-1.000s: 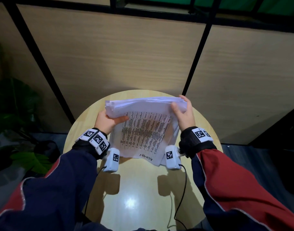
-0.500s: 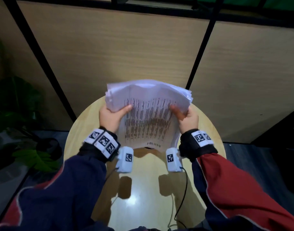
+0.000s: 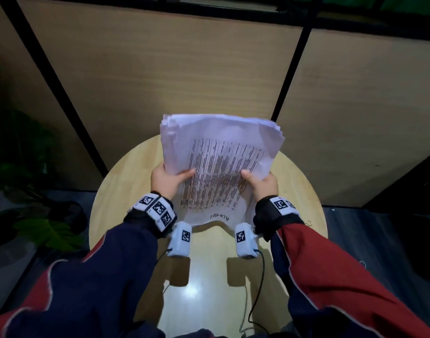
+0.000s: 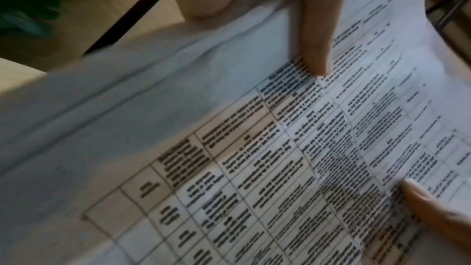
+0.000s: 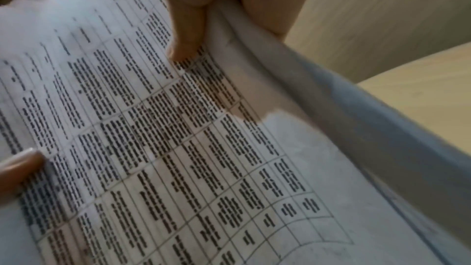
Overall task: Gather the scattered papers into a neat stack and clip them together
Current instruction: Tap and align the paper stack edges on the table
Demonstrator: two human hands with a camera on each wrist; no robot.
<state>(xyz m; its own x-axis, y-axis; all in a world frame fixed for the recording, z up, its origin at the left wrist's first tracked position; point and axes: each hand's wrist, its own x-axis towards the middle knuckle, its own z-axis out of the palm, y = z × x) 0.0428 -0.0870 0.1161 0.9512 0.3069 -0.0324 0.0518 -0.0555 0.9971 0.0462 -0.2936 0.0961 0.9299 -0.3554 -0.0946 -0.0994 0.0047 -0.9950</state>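
Note:
A thick stack of white printed papers [image 3: 218,164] stands nearly upright over the round wooden table [image 3: 121,191], its top sheet a table of text with "ADMIN" at the lower edge. My left hand [image 3: 171,180] grips the stack's left edge, thumb across the front sheet. My right hand [image 3: 260,182] grips the right edge the same way. In the left wrist view the papers [image 4: 229,148] fill the frame under my thumb. The right wrist view shows the papers [image 5: 203,148] likewise. The upper edges of the sheets are uneven. No clip is visible.
Wooden wall panels with black frames [image 3: 287,69] rise right behind the table. A leafy plant [image 3: 26,167] stands on the floor to the left. Thin cables [image 3: 255,301] hang from the wrist cameras over the table's near edge.
Both hands have tilted the stack from nearly flat to upright and raised it. The grips slid toward the stack's lower half.

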